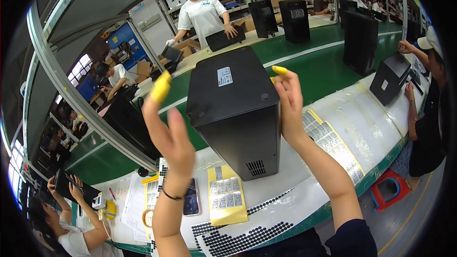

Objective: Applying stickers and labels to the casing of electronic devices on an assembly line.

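A tall black box-shaped case stands upright on the white-covered bench in front of me. On its top face is a silver label, and round black pads sit at its near corners. My left hand is raised beside the case's left side, slightly blurred, fingers apart and empty. A yellow finger cot covers one of its fingertips. My right hand is at the case's right side, its fingers loosely bent upward near the top edge; whether it touches the case is unclear. It also wears a yellow finger cot.
A yellow-backed label sheet, a phone and a sheet of black dots lie before the case. Another label sheet lies right. Behind runs a green conveyor with more black cases. Co-workers sit left and right; one stands opposite.
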`<state>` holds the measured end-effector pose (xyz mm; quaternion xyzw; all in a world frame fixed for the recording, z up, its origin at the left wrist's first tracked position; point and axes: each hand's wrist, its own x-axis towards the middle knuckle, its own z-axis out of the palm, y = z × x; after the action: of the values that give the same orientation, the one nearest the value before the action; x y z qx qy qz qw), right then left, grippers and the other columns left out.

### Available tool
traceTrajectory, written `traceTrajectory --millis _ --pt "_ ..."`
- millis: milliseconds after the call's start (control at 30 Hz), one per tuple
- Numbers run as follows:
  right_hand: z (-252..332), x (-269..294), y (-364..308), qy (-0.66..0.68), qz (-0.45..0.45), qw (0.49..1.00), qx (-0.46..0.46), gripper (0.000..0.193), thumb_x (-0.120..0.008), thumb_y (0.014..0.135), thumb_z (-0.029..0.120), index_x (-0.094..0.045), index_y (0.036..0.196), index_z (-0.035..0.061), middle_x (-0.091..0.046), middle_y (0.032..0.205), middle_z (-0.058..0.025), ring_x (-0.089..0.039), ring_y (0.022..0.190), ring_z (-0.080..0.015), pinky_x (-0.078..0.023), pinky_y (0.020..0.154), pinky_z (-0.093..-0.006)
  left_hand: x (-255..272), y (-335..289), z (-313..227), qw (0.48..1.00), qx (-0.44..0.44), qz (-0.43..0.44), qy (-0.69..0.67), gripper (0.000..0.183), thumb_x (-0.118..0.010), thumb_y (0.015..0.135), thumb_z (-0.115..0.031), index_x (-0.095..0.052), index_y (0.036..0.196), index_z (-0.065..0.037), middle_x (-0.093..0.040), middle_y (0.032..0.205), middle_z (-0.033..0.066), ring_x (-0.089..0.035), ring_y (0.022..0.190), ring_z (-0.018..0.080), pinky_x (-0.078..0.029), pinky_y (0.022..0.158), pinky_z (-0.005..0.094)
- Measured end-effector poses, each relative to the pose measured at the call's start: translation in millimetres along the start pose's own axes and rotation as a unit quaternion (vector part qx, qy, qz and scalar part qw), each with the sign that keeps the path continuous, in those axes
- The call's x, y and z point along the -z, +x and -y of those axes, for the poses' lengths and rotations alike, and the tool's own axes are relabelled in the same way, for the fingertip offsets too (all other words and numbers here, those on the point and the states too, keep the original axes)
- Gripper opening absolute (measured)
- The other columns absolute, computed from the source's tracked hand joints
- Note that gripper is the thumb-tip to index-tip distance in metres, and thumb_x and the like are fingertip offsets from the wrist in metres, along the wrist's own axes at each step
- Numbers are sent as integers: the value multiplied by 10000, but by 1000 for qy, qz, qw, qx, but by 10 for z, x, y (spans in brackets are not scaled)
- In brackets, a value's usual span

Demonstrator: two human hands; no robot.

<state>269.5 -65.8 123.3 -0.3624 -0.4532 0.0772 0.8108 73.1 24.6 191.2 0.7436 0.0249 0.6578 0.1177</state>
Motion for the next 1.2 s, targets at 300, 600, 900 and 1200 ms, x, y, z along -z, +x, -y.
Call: traceTrajectory --millis 300,600,900,1200 --pt "266 -232 -144 -44 118 992 29 832 -781 793 249 -254 1404 49 -464 1255 -122 -475 1182 -193 -379 999 -314 -531 -1561 127 616 -526 466 356 458 -488 866 -216 -455 1313 -123 -448 1330 20 -317 1341 160 -147 1184 369" --pt "-28 -430 79 28 165 986 12 680 -705 845 184 -309 1379 38 -476 1265 -140 -458 1171 -193 -343 1022 -324 -910 -1658 1096 663 -401 386 500 462 -502 861 -186 -456 1313 -102 -433 1354 39 -325 1325 166 -189 1155 334" --pt "-618 -392 187 -47 154 986 38 575 -675 847 199 -417 1329 23 -476 1264 -103 -437 1199 -192 -316 1042 -310 -692 -1807 1449 787 -284 461 295 476 -553 849 -212 -495 1320 -177 -531 1288 77 -414 1293 231 -196 1154 457" --pt "-1265 -751 1270 -40 71 996 -35 555 -631 879 217 -404 1366 82 -535 1193 -91 -499 1091 -160 -404 927 -269 180 -1901 118 792 119 590 97 529 -578 901 -349 -448 1340 -83 -444 1361 172 -390 1296 332 -182 1123 560"
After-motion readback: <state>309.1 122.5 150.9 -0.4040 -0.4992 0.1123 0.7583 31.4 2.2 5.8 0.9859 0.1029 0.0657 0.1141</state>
